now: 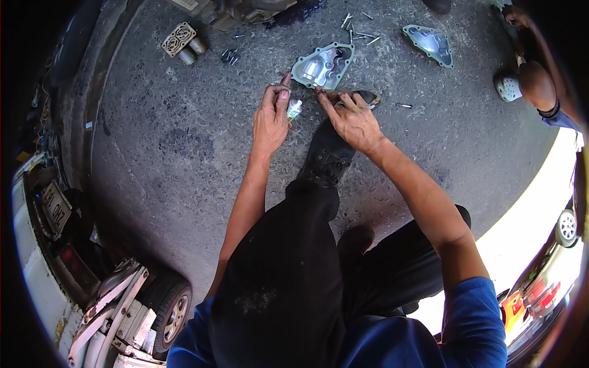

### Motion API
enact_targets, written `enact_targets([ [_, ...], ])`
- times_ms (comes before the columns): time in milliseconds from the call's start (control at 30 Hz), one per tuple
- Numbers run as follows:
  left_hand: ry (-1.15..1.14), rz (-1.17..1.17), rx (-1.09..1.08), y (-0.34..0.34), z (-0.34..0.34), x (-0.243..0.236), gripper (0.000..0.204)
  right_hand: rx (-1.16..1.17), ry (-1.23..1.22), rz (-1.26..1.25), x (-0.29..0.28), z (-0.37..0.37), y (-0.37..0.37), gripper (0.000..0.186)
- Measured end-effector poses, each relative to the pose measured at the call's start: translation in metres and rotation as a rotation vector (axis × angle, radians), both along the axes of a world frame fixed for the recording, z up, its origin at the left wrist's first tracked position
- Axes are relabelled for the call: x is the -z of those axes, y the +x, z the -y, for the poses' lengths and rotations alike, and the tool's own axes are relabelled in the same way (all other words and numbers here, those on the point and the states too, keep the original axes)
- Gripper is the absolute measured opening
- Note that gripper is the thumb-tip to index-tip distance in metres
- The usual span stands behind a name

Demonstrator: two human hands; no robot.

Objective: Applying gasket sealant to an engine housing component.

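My left hand (273,119) is closed around a small white tube (294,110), its index finger pointing up beside an aluminium cover (322,66) lying on the concrete. My right hand (357,126) reaches over the toe of my black shoe (328,153), index finger stretched to the cover's lower edge, the other fingers bent apart; its thumb is mostly hidden. Right of the cover lie a second metal cover (427,44) and a single bolt (404,105). A metal part with two cylinders (184,41) sits to the upper left, near several small bolts (230,56).
A large greasy casing (236,12) lies at the top edge. Loose bolts (362,34) lie beyond the cover. Another person's bare leg (537,86) and clog are at the right. A damaged white vehicle (43,257) stands at lower left; a parked car (534,294) at lower right.
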State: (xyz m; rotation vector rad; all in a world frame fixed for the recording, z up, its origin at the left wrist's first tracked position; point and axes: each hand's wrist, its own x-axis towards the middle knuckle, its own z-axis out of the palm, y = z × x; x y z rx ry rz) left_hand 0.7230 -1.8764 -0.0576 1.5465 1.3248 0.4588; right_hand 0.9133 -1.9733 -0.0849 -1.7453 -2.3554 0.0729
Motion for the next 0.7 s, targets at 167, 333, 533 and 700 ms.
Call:
enact_targets([
  [167, -0.021, -0.011, 0.009, -0.003, -0.001, 0.002, 0.039, 0.151, -0.157, -0.04, -0.011, -0.004, 0.001, 0.06],
  [333, -0.028, 0.021, 0.017, -0.003, -0.001, 0.006, 0.042, 0.58, -0.034, -0.106, -0.012, -0.032, 0.021, 0.058],
  [533, -0.077, 0.039, -0.002, 0.0, 0.0, 0.007, 0.038, 0.399, -0.036, -0.09, 0.003, -0.023, 0.002, 0.058],
  [700, -0.011, 0.043, 0.002, -0.003, -0.001, 0.006, 0.04, 0.318, -0.018, -0.11, 0.001, -0.007, -0.023, 0.055],
])
